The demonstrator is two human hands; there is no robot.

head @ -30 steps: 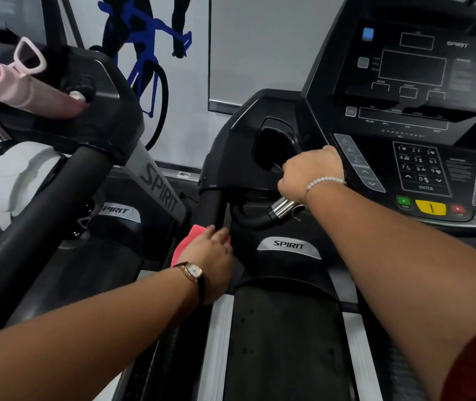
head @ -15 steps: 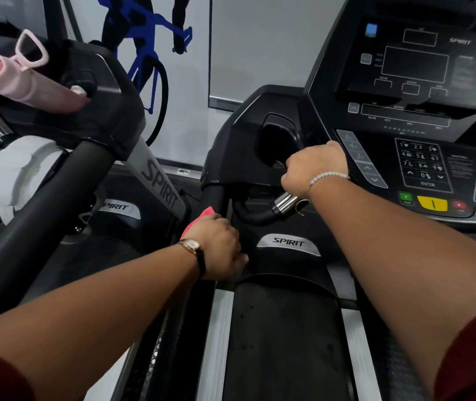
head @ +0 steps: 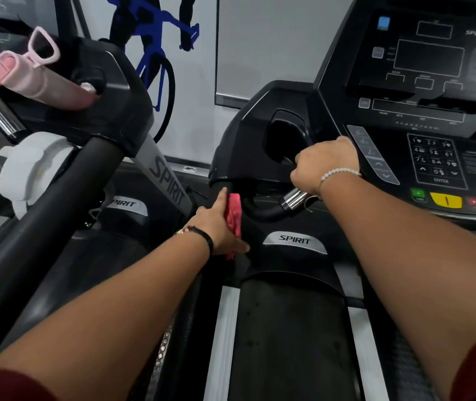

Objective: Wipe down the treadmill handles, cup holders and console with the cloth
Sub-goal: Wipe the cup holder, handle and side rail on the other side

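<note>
My left hand (head: 216,227) holds a pink-red cloth (head: 234,215) against the black left side handle (head: 221,187) of the treadmill, just below the console housing. The forefinger lies straight up along the bar, and the thumb pinches the cloth's lower end. My right hand (head: 323,166) grips the curved front handle (head: 262,211), right above its chrome sensor band (head: 293,199). The left cup holder (head: 286,134) opens just left of that hand. Above and to the right rises the dark console (head: 433,68) with its keypad.
A second treadmill stands at the left, with a thick black handle (head: 28,227), a pink bottle (head: 40,79) in its holder and a white object (head: 28,169) on the bar. The black belt (head: 288,328) runs below between grey side rails. A wall poster is behind.
My left hand has slid up the side handle with the cloth and turned, so more of the cloth shows. My right hand keeps its grip on the front handle.
</note>
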